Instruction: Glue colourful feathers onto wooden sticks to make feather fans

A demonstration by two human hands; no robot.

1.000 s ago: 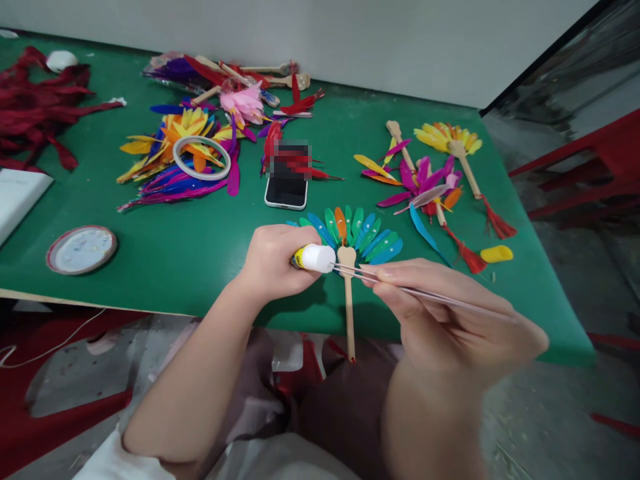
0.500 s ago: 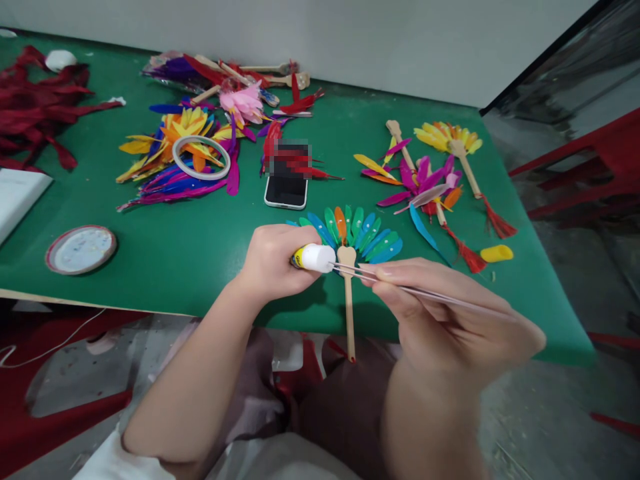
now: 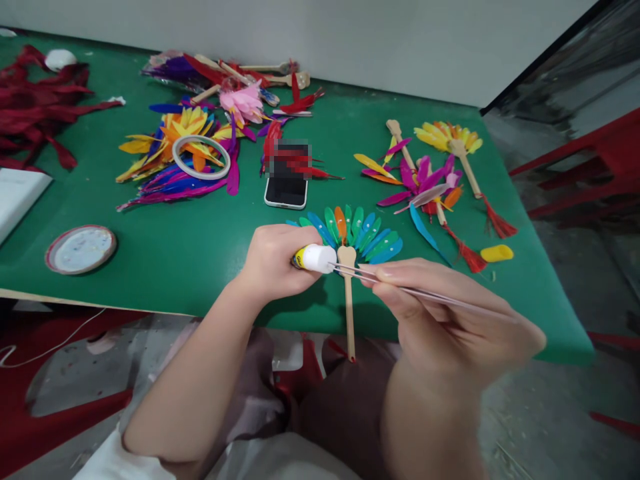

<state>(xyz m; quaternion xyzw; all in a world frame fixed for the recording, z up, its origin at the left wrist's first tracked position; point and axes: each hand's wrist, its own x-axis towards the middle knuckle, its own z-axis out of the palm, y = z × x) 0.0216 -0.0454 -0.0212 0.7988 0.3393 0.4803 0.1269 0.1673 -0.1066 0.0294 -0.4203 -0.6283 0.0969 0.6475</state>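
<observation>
Grips a glue stick point(image 3: 318, 258) in the left hand's point(image 3: 283, 261) tightly curled fingers; pinches tweezers point(image 3: 425, 294) in the right hand point(image 3: 445, 317), tips at the stick's white end. Has a feather fan point(image 3: 347, 256) beneath, between both hands, handle running over the table's point(image 3: 230, 247) near edge, closer to the right fingers.

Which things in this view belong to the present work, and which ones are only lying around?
Likely part of the work:
glue stick, in the left hand
tweezers, in the right hand, tips at the glue stick's white end
blue-green feather fan, under them
perhaps the yellow cap and round dish

Apparently only lying around:
phone
white ring
dark red strips
yellow feather fan
</observation>
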